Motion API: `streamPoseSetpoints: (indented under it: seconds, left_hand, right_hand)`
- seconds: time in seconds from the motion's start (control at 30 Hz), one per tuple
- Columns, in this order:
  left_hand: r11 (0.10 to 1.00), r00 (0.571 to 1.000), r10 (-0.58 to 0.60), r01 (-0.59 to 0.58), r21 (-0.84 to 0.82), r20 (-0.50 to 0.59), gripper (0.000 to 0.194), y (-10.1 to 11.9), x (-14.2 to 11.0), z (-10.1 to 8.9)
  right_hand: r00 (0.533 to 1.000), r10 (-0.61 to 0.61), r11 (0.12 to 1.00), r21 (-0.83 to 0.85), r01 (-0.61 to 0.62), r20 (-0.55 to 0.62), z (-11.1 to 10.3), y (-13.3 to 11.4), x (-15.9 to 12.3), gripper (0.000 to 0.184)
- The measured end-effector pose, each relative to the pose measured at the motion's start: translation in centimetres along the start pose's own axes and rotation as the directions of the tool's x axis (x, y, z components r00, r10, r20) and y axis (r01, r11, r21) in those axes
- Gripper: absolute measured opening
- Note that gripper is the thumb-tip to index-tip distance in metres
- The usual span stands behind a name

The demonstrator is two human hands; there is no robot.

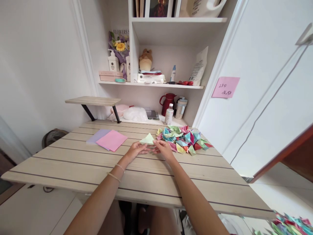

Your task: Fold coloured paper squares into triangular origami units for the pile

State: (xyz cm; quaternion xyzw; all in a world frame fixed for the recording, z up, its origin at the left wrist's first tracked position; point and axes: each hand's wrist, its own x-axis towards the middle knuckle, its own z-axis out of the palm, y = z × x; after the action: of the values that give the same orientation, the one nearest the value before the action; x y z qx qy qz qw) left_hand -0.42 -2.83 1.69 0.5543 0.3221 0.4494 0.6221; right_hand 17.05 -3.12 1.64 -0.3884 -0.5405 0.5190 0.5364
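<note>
A pale green piece of folded paper point(147, 139), triangular in outline, is held up between my two hands over the middle of the table. My left hand point(137, 150) pinches its left corner with thumb and fingers. At the right corner, my right hand point(162, 148) grips the paper, fingers closed. Just right of my right hand lies a heap of folded paper boats point(182, 138) in many colours. Left of my hands rest a stack of pink paper sheets point(112, 140) and a purple stack point(94, 136) partly beneath it.
The slatted wooden table point(146, 182) carries a small raised shelf point(93, 101) at back left. A bottle point(168, 115), a red jug point(168, 101) and a tumbler point(181, 107) stand behind the heap. More folded paper point(290, 224) lies low at the right.
</note>
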Motion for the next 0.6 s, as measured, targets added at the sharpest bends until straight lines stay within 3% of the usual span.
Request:
streamPoseSetpoints:
  seconds: [0.2, 0.47, 0.6]
  left_hand:
    - [0.996, 0.998, 0.047, -0.05, -0.077, -0.031, 0.036, -0.22, 0.09, -0.38]
    - [0.96, 0.992, 0.051, -0.017, -0.28, 0.114, 0.063, 0.22, -0.26, -0.71]
    - [0.964, 0.994, -0.023, 0.051, -0.26, 0.109, 0.051, 0.77, -0.39, -0.48]
  right_hand:
    - [0.998, -0.057, 0.997, -0.05, 0.057, 0.0, -0.25, 0.53, 0.16, 0.033]
    - [0.968, -0.15, 0.971, -0.154, 0.183, 0.201, -0.07, 0.3, -0.08, 0.027]
    - [0.982, -0.131, 0.974, -0.167, 0.152, 0.134, -0.07, 0.41, 0.0, 0.028]
